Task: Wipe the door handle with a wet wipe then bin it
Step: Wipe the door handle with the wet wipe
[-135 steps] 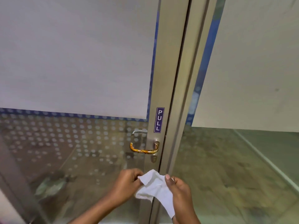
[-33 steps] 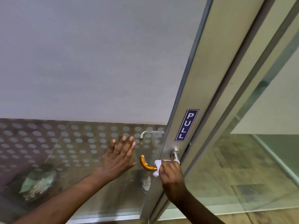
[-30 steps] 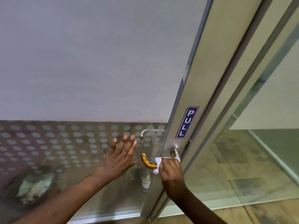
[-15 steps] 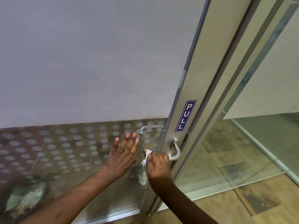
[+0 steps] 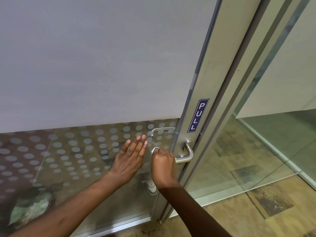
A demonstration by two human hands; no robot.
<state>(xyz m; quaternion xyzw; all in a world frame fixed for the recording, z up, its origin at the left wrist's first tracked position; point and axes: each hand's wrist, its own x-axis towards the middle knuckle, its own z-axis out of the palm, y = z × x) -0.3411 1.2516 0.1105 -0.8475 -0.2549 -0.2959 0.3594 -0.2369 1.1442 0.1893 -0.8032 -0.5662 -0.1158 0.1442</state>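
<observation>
A silver lever door handle (image 5: 186, 154) sticks out of the metal door stile, below a blue PULL sign (image 5: 198, 115). My right hand (image 5: 162, 164) is closed around the free left end of the handle, with a white wet wipe (image 5: 155, 149) bunched inside the fist; only a small corner of the wipe shows above my knuckles. My left hand (image 5: 131, 157) rests flat on the glass door panel just left of the handle, fingers straight and together, holding nothing.
The glass door (image 5: 82, 156) has a frosted upper part and a dotted band below. A second handle (image 5: 162, 130) shows through the glass on the far side. A fixed glass panel (image 5: 253, 151) stands to the right above a tiled floor (image 5: 256, 212).
My right hand has slid with the wipe from the handle's root out to its free left end, uncovering the bend and the bar. My left hand stays flat on the glass.
</observation>
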